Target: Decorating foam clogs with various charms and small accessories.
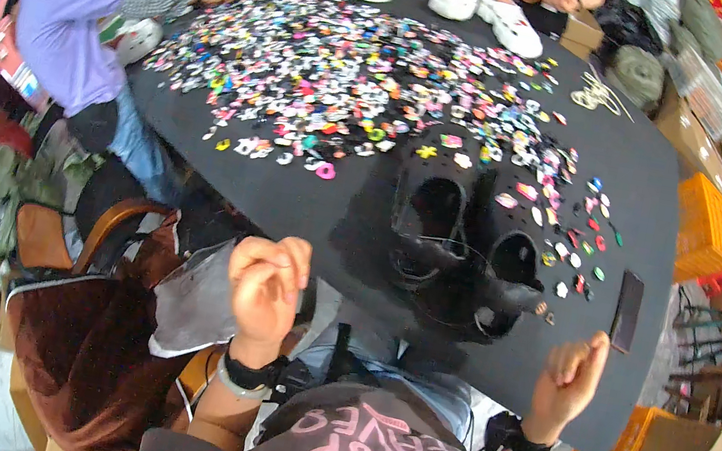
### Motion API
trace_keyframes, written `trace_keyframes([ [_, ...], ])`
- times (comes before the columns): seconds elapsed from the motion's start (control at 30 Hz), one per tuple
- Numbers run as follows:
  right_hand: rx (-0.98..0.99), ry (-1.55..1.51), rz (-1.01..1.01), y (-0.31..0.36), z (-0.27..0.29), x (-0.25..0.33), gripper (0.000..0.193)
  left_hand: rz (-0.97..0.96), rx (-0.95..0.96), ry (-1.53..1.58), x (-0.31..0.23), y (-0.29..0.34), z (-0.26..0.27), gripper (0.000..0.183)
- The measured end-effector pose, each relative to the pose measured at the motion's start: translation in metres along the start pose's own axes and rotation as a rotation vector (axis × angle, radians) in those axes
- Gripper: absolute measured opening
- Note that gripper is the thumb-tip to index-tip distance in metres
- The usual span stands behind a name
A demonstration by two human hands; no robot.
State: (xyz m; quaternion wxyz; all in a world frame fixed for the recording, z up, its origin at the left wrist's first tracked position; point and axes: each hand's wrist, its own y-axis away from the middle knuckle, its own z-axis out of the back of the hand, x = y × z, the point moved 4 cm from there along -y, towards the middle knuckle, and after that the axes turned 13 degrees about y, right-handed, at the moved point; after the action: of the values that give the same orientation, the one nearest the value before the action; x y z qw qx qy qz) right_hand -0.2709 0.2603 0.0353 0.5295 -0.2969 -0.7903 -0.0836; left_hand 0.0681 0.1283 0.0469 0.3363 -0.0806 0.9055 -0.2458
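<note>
Black clogs (pixel 465 292) block the middle of the near tabletop (pixel 284 197). Left of the clogs, a bare stretch leaves the left hand (pixel 267 291) a way in. Beyond them, a broad heap of charms (pixel 339 77) bars low passage. Right of them, loose charms (pixel 575 260) and a dark rectangular slab (pixel 627 311) interrupt the surface; nearer, bare tabletop lies between the clogs and the right hand (pixel 571 374).
</note>
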Motion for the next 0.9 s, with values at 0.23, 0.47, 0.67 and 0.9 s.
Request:
trace_keyframes([
  [0.23, -0.029, 0.224, -0.088, 0.021, -0.001, -0.015, 0.017, 0.149, 0.153, -0.05, 0.021, 0.009, -0.007, 0.026],
  [0.47, 0.171, 0.607, -0.189, 0.042, -0.008, -0.024, 0.013, 0.22, 0.439, -0.806, 0.052, 0.02, -0.046, 0.011],
  [0.67, 0.594, 0.657, 0.126, 0.024, -0.028, -0.015, 0.011, -0.036, 0.865, -1.27, 0.08, 0.027, -0.066, 0.025],
  [0.9, 0.524, 1.07, 0.333, 0.026, -0.084, -0.019, 0.026, -0.058, 0.908, -1.086, 0.075, 0.038, -0.074, 0.027],
])
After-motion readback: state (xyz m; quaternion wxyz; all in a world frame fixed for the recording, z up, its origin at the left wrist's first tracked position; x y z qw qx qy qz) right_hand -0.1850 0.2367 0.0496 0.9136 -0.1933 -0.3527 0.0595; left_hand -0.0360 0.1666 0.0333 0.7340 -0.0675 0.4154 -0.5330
